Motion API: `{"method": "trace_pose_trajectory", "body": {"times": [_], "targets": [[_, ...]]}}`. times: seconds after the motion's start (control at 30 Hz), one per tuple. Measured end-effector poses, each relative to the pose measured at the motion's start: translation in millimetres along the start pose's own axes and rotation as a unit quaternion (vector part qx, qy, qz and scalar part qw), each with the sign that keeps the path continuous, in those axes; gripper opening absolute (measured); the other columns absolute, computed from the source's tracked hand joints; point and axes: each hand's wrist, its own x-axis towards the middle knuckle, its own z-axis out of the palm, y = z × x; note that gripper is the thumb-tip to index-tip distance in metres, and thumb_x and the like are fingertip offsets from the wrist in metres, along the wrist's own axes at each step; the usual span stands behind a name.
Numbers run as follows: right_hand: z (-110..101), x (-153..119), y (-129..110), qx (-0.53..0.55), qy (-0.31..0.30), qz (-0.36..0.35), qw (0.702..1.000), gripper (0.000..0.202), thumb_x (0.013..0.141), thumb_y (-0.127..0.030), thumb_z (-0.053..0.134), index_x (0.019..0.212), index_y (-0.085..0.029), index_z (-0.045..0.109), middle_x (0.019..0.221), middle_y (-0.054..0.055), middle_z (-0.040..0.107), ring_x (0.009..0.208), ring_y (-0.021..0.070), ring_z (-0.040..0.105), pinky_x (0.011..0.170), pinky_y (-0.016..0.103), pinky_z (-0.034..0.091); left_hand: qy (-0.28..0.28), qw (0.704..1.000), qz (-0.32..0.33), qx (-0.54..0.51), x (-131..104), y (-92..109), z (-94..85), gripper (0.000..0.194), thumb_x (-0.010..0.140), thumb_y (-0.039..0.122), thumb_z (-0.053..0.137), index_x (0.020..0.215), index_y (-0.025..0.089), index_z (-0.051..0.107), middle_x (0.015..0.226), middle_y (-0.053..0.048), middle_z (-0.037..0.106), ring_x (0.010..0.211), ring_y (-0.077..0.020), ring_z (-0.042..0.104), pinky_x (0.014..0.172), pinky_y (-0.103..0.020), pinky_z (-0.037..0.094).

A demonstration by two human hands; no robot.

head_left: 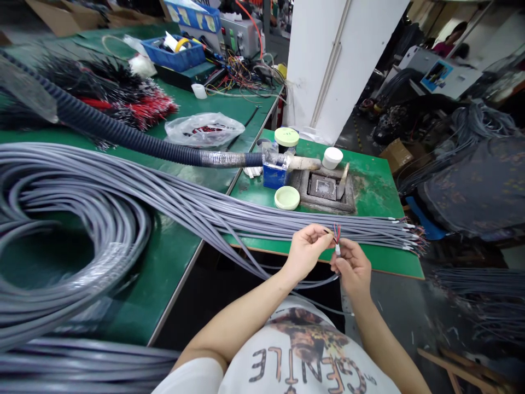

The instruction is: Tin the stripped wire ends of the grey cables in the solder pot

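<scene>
A grey cable [337,251] stands upright in front of me, its end stripped to several thin coloured wires, red and dark among them. My right hand [353,267] is closed around the cable just below the white band at its stripped end. With thumb and forefinger, my left hand [308,249] pinches a thin wire [329,232] that is bent out to the left of the others. Right behind both hands, a long bundle of grey cables [262,216] crosses the green bench, its stripped wire ends [416,235] fanned out at the right.
A solder pot [326,189] with a flat blade stands beyond the bundle. Around it are a blue box [274,175], a pale green lid [287,198], a white tub [332,158] and a ribbed hose [164,148]. Coiled cables [74,284] cover the left table. A white pillar [328,65] rises behind.
</scene>
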Motion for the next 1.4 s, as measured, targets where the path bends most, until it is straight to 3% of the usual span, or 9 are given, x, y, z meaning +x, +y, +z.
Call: {"method": "trace_pose_trajectory", "body": {"times": [0.17, 0.33, 0.5, 0.77, 0.93, 1.0, 1.13, 1.27, 1.4], "targets": [[3.0, 16.9, -18.3, -0.102, 0.031, -0.028, 0.994, 0.021, 0.086, -0.028, 0.06, 0.104, -0.02, 0.067, 0.062, -0.003, 0.058, 0.052, 0.0096, 0.053, 0.05, 0.022, 0.047, 0.005, 0.993, 0.074, 0.096, -5.1, -2.3, -2.3, 0.011, 0.075, 0.025, 0.068, 0.075, 0.014, 0.067, 0.069, -0.001, 0.066, 0.062, -0.0096, 0.055, 0.064, -0.022, 0.046], [4.5, 29.4, -19.0, -0.176, 0.015, -0.113, 0.978, 0.01, 0.083, -0.022, 0.064, 0.092, -0.022, 0.069, 0.08, 0.0, 0.064, 0.066, 0.012, 0.06, 0.062, 0.025, 0.049, 0.04, 0.98, 0.14, 0.137, -7.2, -1.8, -7.3, 0.008, 0.078, 0.021, 0.065, 0.077, 0.014, 0.068, 0.073, -0.002, 0.067, 0.069, -0.0118, 0.057, 0.07, -0.024, 0.046], [13.0, 39.0, -20.7, -0.174, 0.007, -0.204, 0.963, 0.013, 0.082, -0.014, 0.064, 0.091, -0.024, 0.067, 0.086, 0.001, 0.063, 0.077, 0.014, 0.058, 0.069, 0.027, 0.047, 0.049, 0.994, 0.096, 0.017, -6.2, -7.9, -8.5, 0.015, 0.077, 0.029, 0.07, 0.076, 0.014, 0.066, 0.071, -0.002, 0.066, 0.066, -0.0107, 0.057, 0.068, -0.024, 0.046], [28.5, 53.7, -33.0, -0.188, -0.014, -0.225, 0.956, 0.011, 0.083, -0.014, 0.063, 0.088, -0.023, 0.067, 0.082, 0.0, 0.062, 0.074, 0.013, 0.057, 0.068, 0.027, 0.045, 0.067, 0.988, 0.054, -0.128, -0.7, -16.5, -8.0, 0.022, 0.074, 0.033, 0.073, 0.076, 0.014, 0.063, 0.064, 0.001, 0.061, 0.06, -0.0078, 0.053, 0.065, -0.021, 0.045], [36.0, 85.7, -44.3, -0.231, -0.045, -0.213, 0.948, 0.008, 0.084, -0.021, 0.062, 0.076, -0.019, 0.064, 0.073, -0.001, 0.058, 0.065, 0.0114, 0.053, 0.062, 0.025, 0.041, 0.058, 0.994, 0.092, -0.004, 5.6, -16.9, -23.2, 0.017, 0.08, 0.033, 0.066, 0.084, 0.016, 0.064, 0.074, -0.002, 0.066, 0.068, -0.0124, 0.058, 0.069, -0.027, 0.047], [39.0, 108.7, -45.9, -0.265, -0.066, -0.198, 0.941, 0.014, 0.084, -0.024, 0.061, 0.072, -0.018, 0.063, 0.069, -0.001, 0.056, 0.062, 0.0108, 0.05, 0.059, 0.024, 0.039, 0.039, 0.974, 0.159, 0.159, 8.5, -17.3, -34.7, 0.014, 0.083, 0.03, 0.062, 0.086, 0.017, 0.066, 0.08, -0.004, 0.068, 0.078, -0.0163, 0.06, 0.076, -0.031, 0.047], [49.9, 158.1, -36.7, -0.33, -0.132, -0.173, 0.919, 0.019, 0.083, -0.029, 0.06, 0.069, -0.017, 0.067, 0.065, 0.0, 0.057, 0.06, 0.0118, 0.05, 0.059, 0.025, 0.037, -0.015, 0.872, 0.266, 0.409, 14.3, -25.1, -55.3, 0.013, 0.088, 0.022, 0.054, 0.088, 0.019, 0.066, 0.087, -0.005, 0.069, 0.086, -0.0185, 0.058, 0.08, -0.034, 0.042], [68.4, 190.6, -19.4, -0.412, -0.177, -0.144, 0.882, 0.02, 0.08, -0.028, 0.059, 0.069, -0.016, 0.07, 0.065, 0.001, 0.06, 0.061, 0.0129, 0.052, 0.059, 0.025, 0.036, -0.064, 0.817, 0.293, 0.493, 16.9, -33.1, -62.7, 0.014, 0.088, 0.018, 0.05, 0.09, 0.02, 0.064, 0.087, -0.004, 0.07, 0.086, -0.0175, 0.058, 0.078, -0.035, 0.038], [85.4, 204.5, -8.8, -0.501, -0.214, -0.112, 0.831, 0.019, 0.078, -0.026, 0.057, 0.073, -0.016, 0.072, 0.074, 0.004, 0.067, 0.067, 0.0144, 0.057, 0.062, 0.025, 0.036, -0.078, 0.808, 0.295, 0.505, 17.7, -33.6, -63.5, 0.014, 0.088, 0.019, 0.049, 0.091, 0.02, 0.063, 0.086, -0.003, 0.069, 0.085, -0.0166, 0.058, 0.077, -0.034, 0.037]]}}
